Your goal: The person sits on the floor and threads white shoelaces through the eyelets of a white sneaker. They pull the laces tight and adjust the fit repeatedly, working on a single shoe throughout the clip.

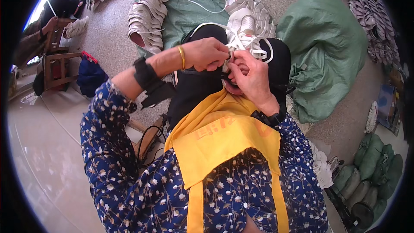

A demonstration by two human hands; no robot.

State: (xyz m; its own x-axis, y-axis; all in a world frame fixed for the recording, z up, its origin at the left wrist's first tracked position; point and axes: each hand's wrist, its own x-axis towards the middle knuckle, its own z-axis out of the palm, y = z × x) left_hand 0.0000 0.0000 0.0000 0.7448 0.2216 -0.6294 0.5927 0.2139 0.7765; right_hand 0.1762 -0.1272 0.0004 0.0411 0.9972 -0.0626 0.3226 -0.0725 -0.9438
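Floral shirt [235, 198] fills the foreground beneath a yellow apron [220, 140]; just beyond the apron, left hand [208, 54] and right hand [254, 75] pinch a white shoe [242, 21] near its lace [258, 52] with fingertips.

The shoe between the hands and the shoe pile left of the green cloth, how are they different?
The shoe is just one, but the pile is many shoes packed close together. The left hand and right hand are at the shoe; neither is at the pile. Both the shoe and pile look whitish, with pinkish insides showing.
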